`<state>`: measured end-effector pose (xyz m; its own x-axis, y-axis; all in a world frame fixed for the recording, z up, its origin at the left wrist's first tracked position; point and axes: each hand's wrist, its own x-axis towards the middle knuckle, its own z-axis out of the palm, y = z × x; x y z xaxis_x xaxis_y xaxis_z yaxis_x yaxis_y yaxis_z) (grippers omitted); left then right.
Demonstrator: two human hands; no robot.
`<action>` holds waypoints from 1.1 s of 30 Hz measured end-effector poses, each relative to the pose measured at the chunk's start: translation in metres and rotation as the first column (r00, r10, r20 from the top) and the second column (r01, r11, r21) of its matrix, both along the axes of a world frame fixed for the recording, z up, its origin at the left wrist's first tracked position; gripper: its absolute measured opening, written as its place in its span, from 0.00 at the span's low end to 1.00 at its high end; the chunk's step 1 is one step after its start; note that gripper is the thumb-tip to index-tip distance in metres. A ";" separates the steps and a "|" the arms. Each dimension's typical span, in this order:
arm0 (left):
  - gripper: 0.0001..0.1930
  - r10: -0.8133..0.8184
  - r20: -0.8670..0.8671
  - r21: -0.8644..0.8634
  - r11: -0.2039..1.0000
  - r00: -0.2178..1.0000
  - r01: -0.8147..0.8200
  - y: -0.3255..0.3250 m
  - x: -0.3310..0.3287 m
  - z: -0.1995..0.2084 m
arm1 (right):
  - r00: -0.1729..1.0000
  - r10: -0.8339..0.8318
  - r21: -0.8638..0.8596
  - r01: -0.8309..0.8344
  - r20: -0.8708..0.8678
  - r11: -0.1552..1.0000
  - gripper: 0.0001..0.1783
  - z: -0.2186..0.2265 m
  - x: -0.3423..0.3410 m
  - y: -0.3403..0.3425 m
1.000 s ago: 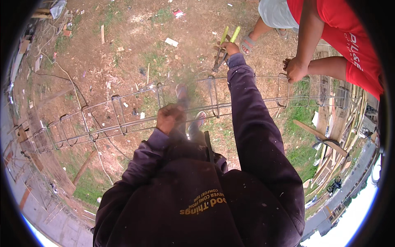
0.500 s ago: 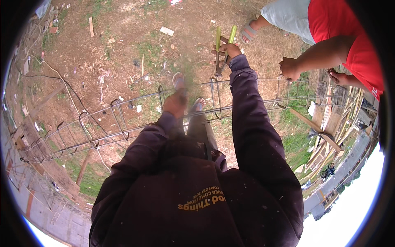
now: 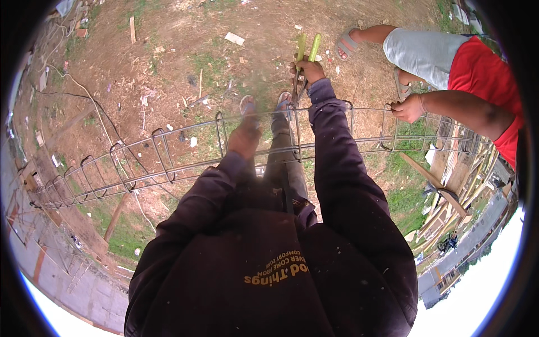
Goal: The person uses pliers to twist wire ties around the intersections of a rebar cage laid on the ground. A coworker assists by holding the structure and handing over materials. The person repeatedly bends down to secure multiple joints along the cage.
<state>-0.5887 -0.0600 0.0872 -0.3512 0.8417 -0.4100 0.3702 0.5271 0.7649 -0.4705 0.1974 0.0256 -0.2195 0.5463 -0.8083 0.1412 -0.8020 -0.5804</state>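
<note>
A long steel rebar cage (image 3: 169, 178), lengthwise bars with bent stirrups, stretches across in front of me from left to right. My right hand (image 3: 309, 70) is closed round the yellow-green handles of a pair of pincers (image 3: 301, 47). The pincers' jaws point down toward me and reach the far upper bar beside a stirrup; whether they grip anything there is too small to tell. Between the cage's far and near bars is my left hand (image 3: 245, 139), rounded and closed. Its fingers are blurred, so what it holds cannot be made out.
At the right a person in a red shirt (image 3: 474, 70) has one hand (image 3: 410, 108) at the cage's far bar. Timber strips (image 3: 463, 191) lie piled below that end. Scraps and a pale cable (image 3: 92, 106) litter the dirt and grass. My sandalled feet stand just past the cage.
The pincers have come closer to me, their jaws down onto the far bar near a stirrup. The other person has shifted, one hand moving a little right along the cage.
</note>
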 end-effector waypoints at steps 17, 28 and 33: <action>0.43 -0.365 0.393 0.400 0.894 0.844 0.201 0.153 0.010 0.078 | 0.985 -0.135 0.701 0.168 -0.103 0.693 0.11 0.069 0.015 -0.115; 0.19 -0.380 0.302 0.361 0.894 0.875 0.264 0.168 0.056 0.095 | 0.984 -0.064 0.700 0.164 -0.167 0.695 0.14 0.065 0.028 -0.116; 0.15 -0.499 0.342 0.396 0.845 0.796 0.359 0.179 0.043 0.092 | 0.951 0.168 0.658 0.047 -0.260 0.751 0.19 0.046 0.046 -0.102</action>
